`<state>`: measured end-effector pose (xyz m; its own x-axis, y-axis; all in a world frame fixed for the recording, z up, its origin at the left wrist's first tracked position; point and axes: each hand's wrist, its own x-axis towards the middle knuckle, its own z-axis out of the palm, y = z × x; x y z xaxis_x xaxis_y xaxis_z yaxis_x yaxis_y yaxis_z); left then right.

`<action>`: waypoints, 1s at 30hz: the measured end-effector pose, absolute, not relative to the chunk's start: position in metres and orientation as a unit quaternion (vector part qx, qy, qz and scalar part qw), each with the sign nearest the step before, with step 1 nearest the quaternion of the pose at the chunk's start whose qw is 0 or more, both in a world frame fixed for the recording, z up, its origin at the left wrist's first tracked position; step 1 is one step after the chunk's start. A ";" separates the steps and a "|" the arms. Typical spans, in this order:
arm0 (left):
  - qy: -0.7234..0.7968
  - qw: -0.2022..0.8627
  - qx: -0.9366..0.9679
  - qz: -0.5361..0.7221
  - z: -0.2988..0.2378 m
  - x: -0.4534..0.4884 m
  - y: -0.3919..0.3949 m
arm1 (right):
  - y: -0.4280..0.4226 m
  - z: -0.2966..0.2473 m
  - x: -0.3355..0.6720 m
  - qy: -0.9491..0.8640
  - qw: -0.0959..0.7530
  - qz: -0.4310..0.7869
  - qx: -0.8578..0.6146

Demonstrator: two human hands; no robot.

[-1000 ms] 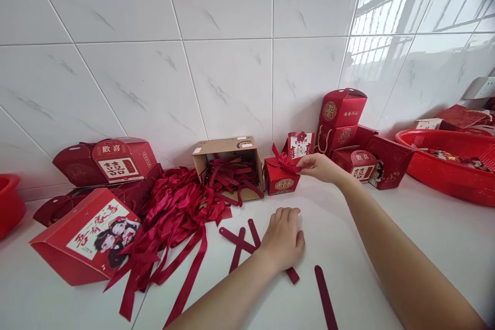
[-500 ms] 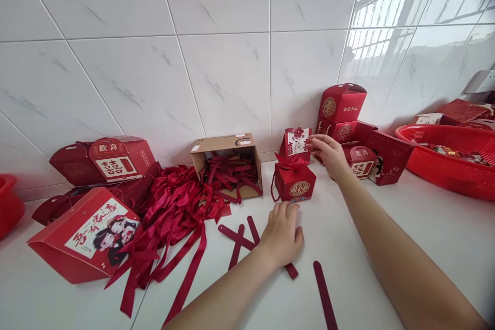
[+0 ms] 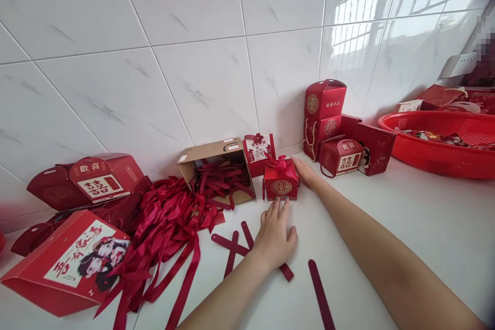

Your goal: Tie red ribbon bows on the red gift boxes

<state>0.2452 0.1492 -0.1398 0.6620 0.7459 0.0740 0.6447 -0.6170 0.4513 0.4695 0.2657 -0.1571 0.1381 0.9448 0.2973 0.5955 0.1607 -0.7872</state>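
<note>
A small red gift box with a ribbon bow on top and a gold round emblem stands upright on the white tabletop. My left hand lies in front of it, fingers stretched out, their tips at the box's lower front edge. Against the right side of the same box rests my right hand, its fingers extended and partly hidden behind the box. Just behind, a red box with a white printed panel leans near the wall. Dark red strips lie crossed beside and under my left hand.
Left of the hands sit an open cardboard box of red strips, a heap of red ribbons and a larger red box. On the right are stacked red boxes and a red plastic basket. A single strip lies in front.
My right hand has moved down from the printed box behind to the bow-topped box's side. The printed box now stands farther left behind it. My left hand stays in front. The view has shifted right.
</note>
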 end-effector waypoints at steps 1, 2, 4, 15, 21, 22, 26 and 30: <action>0.392 0.200 0.889 0.126 -0.140 0.245 0.149 | 0.263 -0.154 0.475 -0.624 0.428 0.229 -0.613; 0.393 0.202 0.888 0.124 -0.139 0.245 0.149 | 0.259 -0.151 0.480 -0.625 0.419 0.258 -0.606; 0.392 0.205 0.888 0.123 -0.139 0.245 0.149 | 0.248 -0.144 0.491 -0.638 0.394 0.310 -0.584; 0.469 0.220 0.843 0.144 -0.146 0.246 0.156 | 0.243 -0.122 0.453 -0.706 0.320 0.311 -0.550; 0.485 0.218 0.833 0.153 -0.153 0.248 0.160 | 0.250 -0.147 0.421 -0.689 0.359 0.213 -0.593; 0.481 0.215 0.835 0.155 -0.153 0.248 0.160 | 0.250 -0.150 0.422 -0.690 0.362 0.209 -0.592; 0.460 0.199 0.849 0.167 -0.153 0.247 0.157 | 0.252 -0.157 0.431 -0.687 0.382 0.198 -0.586; 0.435 0.167 0.862 0.201 -0.150 0.246 0.155 | 0.251 -0.158 0.428 -0.683 0.430 0.159 -0.569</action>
